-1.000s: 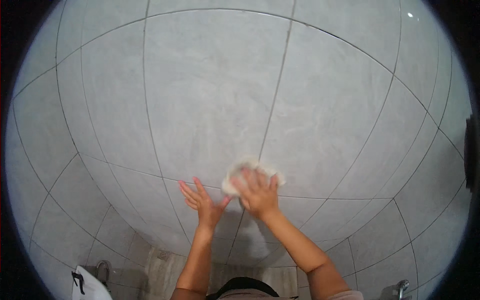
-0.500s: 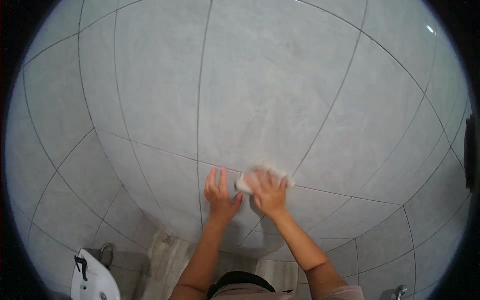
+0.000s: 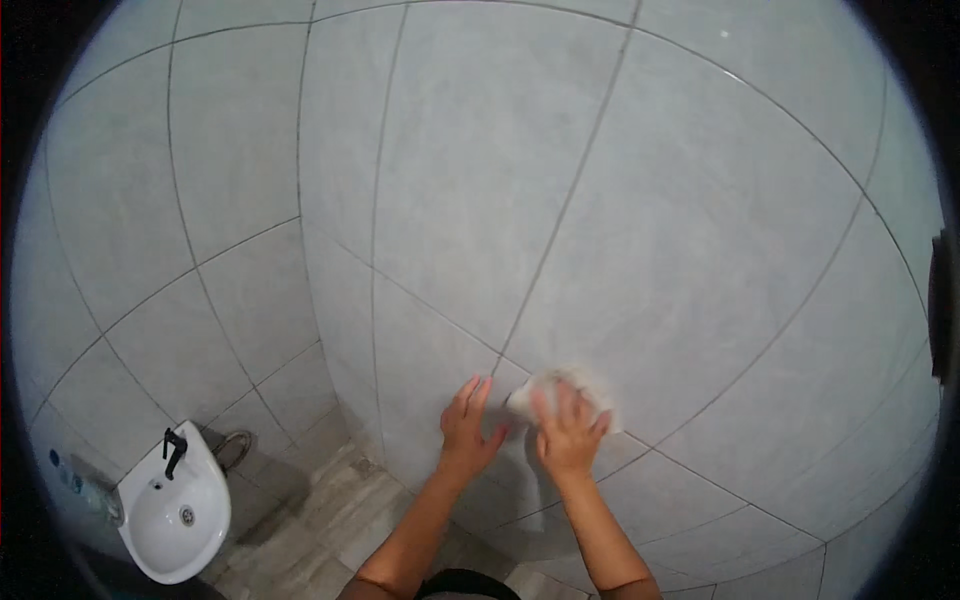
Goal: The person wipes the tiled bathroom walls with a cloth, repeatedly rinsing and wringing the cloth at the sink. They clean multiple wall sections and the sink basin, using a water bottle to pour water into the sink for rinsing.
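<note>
Trainee: State the condition of each hand.

Technician: The right hand (image 3: 570, 440) has its fingers fanned flat over a whitish cloth (image 3: 523, 401). The cloth lies beneath those fingers, against the grey tiled wall (image 3: 480, 200). The left hand (image 3: 467, 432) holds nothing; its fingers are partly spread, to the left of the cloth and apart from it.

Trainee: How is the wiping step best performed?

Technician: In my judgement, apply even pressure through all 4 fingers and the palm. Spread the cloth past the fingertips so that bare skin does not drag. Follow the grout line (image 3: 740, 496) running down to the right of the right hand, and overlap each stroke. Use the left hand as a brace if balance requires it.

Trainee: What cannot be verified?

Technician: 3 items. First, the right fingers and cloth are blurred, so the folds and any tucked edge are unclear. Second, left-fingertip contact with the wall cannot be confirmed. Third, well left of both hands, the bottle-like items (image 3: 90, 492) beside the white sink (image 3: 165, 545) are indistinct; far right, a dark object (image 3: 938, 305) is cut off by the rim.
</note>
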`<state>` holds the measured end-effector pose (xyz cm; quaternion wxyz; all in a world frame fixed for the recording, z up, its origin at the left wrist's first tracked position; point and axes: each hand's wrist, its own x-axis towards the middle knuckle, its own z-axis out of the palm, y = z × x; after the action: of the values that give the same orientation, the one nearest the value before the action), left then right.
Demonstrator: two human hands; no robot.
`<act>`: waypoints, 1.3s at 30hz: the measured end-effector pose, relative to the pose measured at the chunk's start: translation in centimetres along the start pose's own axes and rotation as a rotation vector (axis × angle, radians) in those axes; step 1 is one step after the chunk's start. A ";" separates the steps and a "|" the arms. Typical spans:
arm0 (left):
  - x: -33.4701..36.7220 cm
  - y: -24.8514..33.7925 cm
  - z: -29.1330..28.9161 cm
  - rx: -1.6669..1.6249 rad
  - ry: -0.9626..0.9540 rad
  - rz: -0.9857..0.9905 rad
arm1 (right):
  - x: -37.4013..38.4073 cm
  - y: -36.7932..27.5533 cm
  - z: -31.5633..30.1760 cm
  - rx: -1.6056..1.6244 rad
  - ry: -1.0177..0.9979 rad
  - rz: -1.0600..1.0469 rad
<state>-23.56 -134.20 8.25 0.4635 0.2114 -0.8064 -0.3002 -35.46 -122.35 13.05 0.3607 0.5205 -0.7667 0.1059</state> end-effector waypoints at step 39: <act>6.7 -30.8 -20.9 -0.119 0.121 -0.332 | 23.7 -27.6 10.2 0.105 0.105 0.185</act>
<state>-6.51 -166.88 -0.42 0.4669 0.3313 -0.7121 -0.4064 -20.52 -156.97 15.58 0.3614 0.4594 -0.7849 0.2057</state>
